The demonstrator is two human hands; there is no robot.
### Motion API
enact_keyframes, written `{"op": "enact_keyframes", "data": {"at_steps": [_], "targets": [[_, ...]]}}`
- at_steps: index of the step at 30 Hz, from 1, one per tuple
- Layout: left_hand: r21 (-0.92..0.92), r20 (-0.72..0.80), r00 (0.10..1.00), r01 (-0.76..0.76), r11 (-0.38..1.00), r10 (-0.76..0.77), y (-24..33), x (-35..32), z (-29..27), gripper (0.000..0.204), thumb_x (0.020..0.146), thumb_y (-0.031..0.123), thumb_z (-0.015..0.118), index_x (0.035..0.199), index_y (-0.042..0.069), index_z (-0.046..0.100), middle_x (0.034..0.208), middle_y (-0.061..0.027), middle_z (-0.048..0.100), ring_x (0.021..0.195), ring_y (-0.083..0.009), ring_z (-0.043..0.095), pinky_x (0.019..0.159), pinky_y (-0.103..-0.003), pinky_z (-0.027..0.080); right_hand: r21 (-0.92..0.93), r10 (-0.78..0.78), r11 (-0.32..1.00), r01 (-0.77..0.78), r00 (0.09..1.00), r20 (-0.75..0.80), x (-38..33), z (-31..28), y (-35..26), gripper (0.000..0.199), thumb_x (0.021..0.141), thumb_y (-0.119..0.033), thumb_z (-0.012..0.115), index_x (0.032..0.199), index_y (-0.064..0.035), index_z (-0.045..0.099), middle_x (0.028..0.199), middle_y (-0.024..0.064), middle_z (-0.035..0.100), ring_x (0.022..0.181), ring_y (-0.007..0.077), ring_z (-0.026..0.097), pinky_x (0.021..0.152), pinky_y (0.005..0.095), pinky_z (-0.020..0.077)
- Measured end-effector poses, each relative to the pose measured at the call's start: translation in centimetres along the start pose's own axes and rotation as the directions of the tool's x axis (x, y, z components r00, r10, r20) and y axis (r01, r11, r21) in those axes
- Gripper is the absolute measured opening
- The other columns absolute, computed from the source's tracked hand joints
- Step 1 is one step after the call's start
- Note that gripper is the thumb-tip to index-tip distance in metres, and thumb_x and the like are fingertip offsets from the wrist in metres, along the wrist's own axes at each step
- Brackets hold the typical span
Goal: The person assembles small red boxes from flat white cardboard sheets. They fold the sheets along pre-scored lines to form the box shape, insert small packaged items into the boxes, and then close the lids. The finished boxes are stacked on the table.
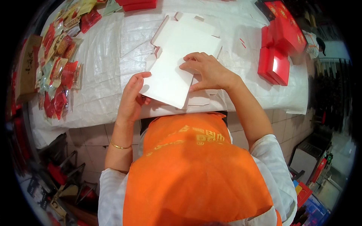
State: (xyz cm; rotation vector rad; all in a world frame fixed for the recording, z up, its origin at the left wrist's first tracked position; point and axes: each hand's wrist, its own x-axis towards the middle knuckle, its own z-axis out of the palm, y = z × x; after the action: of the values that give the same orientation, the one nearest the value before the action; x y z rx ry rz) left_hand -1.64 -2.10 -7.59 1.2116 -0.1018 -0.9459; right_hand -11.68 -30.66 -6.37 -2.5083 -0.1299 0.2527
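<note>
Nearest to the body is an orange apron (pixel 196 165), and just past it, over the white covering (pixel 102 67) of the table, are the two hands. The left hand (pixel 132 94) is at the near left corner of a white cardboard blank (pixel 169 81), with its fingers by the edge; whether they pinch the board, one cannot tell. The right hand (pixel 211 71) comes over the right edge. Its fingers are bent above the board and the thumb stands apart from them, near this edge, so this grip is spread.

The important relation is this: the blank lies between the two hands, and its long axis goes away from the body, leaning to the right. Most of its length lies farther than the left hand. The right hand is nearer to its middle, the left hand to its near end.

Farther, small flaps show at the blank's left side and far end. Well apart from it are red boxes (pixel 274 67) on the right and wrapped packets (pixel 58 71) on the left.
</note>
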Motion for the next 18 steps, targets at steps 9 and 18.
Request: {"op": "enact_keyframes", "data": {"at_steps": [9,18], "targets": [[0.039,0.031,0.999,-0.030,0.999,0.029,-1.1,0.4,-0.6,0.049,0.104,0.043,0.054,0.137,0.007,0.052,0.100,0.0007,0.064,0.070,-0.0052,0.054,0.055,-0.021,0.042,-0.014,0.001,1.000,-0.001,1.000,0.012,0.0,-0.2,-0.1,0.067,0.071,-0.034,0.087,0.131,-0.0151,0.065,0.144,0.0114,0.053,0.133,0.0334,0.048,0.112,0.0440,0.0391],[-0.018,0.146,0.988,-0.050,0.999,0.052,-2.0,-0.8,-0.9,0.055,0.103,0.036,0.059,0.148,0.009,0.044,0.120,-0.0019,0.059,0.094,-0.0066,0.059,0.072,-0.023,0.051,0.098,-0.080,0.991,0.091,0.991,-0.111,-1.1,2.6,-2.6,0.068,0.073,-0.037,0.085,0.129,-0.0057,0.065,0.140,0.0189,0.055,0.132,0.0385,0.048,0.113,0.0458,0.0372]]}}
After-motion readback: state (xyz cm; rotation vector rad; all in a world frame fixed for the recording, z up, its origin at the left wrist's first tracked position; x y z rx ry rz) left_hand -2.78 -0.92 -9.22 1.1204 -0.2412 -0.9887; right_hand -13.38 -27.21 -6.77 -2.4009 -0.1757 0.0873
